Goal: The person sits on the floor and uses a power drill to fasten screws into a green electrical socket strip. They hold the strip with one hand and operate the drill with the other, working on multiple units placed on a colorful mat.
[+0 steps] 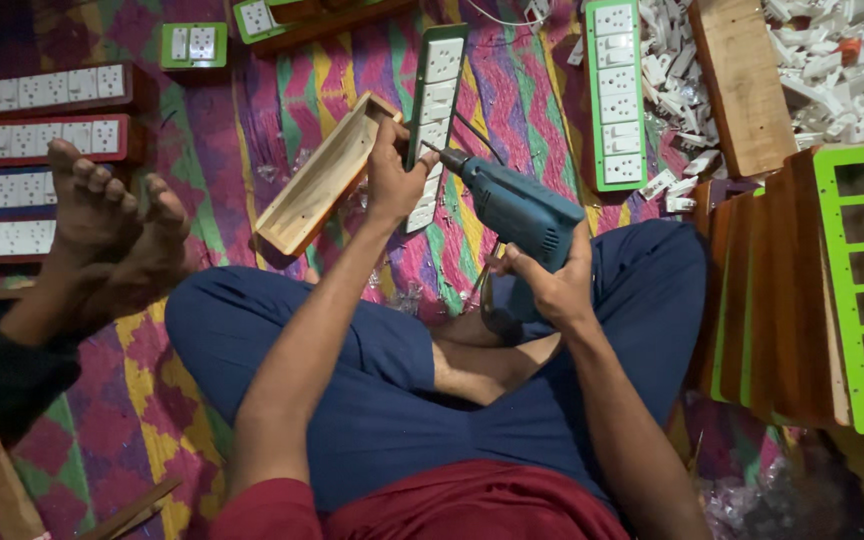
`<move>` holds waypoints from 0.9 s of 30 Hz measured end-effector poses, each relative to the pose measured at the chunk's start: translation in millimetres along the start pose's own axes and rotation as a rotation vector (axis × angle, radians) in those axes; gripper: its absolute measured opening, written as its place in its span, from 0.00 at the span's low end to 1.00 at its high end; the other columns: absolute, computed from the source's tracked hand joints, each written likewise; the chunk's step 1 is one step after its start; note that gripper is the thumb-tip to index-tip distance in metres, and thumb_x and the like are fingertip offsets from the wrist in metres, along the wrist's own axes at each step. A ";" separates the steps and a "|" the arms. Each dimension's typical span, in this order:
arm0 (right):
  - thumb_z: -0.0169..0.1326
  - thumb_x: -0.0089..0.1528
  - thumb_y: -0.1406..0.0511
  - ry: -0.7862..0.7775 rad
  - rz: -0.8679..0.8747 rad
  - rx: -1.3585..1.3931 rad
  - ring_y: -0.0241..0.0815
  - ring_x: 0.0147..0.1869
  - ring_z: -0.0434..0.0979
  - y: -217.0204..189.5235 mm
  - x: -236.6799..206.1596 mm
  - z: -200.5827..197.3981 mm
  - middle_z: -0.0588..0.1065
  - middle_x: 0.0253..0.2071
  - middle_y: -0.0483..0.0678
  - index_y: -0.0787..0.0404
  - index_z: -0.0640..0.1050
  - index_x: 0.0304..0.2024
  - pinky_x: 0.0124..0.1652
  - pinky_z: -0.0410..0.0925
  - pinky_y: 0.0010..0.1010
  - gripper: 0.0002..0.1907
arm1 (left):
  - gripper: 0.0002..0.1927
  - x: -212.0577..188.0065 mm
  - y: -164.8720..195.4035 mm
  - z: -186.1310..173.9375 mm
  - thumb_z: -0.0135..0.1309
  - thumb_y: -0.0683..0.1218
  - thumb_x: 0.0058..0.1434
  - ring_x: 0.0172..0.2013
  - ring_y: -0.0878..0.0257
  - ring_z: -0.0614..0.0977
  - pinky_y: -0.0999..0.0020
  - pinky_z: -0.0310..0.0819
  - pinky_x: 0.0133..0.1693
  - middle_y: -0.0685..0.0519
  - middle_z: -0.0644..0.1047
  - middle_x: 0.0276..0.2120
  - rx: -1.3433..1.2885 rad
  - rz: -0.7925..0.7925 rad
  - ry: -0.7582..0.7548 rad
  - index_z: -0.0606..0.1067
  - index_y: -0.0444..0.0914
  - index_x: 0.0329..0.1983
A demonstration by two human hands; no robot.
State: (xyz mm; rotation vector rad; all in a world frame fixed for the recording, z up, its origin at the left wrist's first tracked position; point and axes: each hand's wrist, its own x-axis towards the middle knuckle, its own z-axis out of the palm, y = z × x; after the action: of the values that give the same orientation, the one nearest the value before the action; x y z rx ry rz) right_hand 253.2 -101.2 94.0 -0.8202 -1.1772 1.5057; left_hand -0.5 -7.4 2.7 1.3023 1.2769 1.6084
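Drill (517,210) in the right hand (552,285), fingers clenched round its grip, points its bit up-left at the green-edged socket strip (435,110), whose long axis runs away from the person over the patterned floor mat (512,90). Left hand (392,180), nearer, grasps that strip's near part just beside the wooden tray (317,190).

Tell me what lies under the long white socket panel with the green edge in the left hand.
Under the socket panel shows the zigzag-patterned mat; beside it the left hand also grips a shallow wooden tray. The panel's underside is hidden.
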 end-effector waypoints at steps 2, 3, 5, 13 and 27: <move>0.55 0.62 0.79 0.001 0.011 -0.025 0.45 0.40 0.83 -2.2 -0.1 1.0 0.76 0.46 0.56 0.63 0.59 0.61 0.45 0.80 0.43 0.28 | 0.23 -0.6 0.5 -2.3 0.63 0.30 0.58 0.38 0.70 0.77 0.73 0.72 0.41 0.54 0.72 0.35 0.000 -0.009 0.002 0.61 0.37 0.43; 0.56 0.62 0.79 0.003 0.018 -0.038 0.46 0.41 0.84 -4.0 -0.4 1.1 0.76 0.46 0.57 0.63 0.60 0.61 0.43 0.80 0.40 0.28 | 0.23 -1.3 0.9 -3.3 0.63 0.30 0.58 0.39 0.70 0.78 0.73 0.73 0.41 0.54 0.73 0.36 -0.001 -0.016 0.002 0.61 0.37 0.43; 0.56 0.63 0.79 -0.003 0.021 -0.022 0.46 0.43 0.84 -7.2 0.0 2.9 0.77 0.47 0.57 0.63 0.60 0.61 0.45 0.80 0.39 0.28 | 0.23 0.1 1.6 -5.0 0.64 0.30 0.57 0.38 0.69 0.78 0.73 0.73 0.39 0.53 0.73 0.35 -0.002 -0.032 0.002 0.62 0.37 0.43; 0.56 0.63 0.77 -0.008 0.026 0.017 0.47 0.42 0.85 -17.5 3.9 3.0 0.77 0.49 0.56 0.65 0.62 0.63 0.44 0.81 0.38 0.28 | 0.26 2.8 4.1 -8.4 0.61 0.31 0.57 0.46 0.64 0.80 0.69 0.76 0.48 0.50 0.76 0.45 -0.074 0.008 -0.012 0.65 0.36 0.56; 0.58 0.62 0.74 -0.025 0.092 -0.093 0.41 0.35 0.83 -6.2 13.7 -11.3 0.77 0.40 0.51 0.64 0.62 0.61 0.36 0.79 0.31 0.27 | 0.29 6.1 -2.1 -17.8 0.59 0.44 0.66 0.56 0.58 0.77 0.62 0.70 0.59 0.47 0.76 0.55 0.042 -0.242 0.006 0.62 0.36 0.66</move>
State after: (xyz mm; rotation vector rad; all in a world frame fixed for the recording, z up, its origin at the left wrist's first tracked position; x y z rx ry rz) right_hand 261.9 -84.9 97.6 -0.9314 -1.2501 1.5492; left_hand -19.4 -5.9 2.2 1.1204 1.4195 1.4236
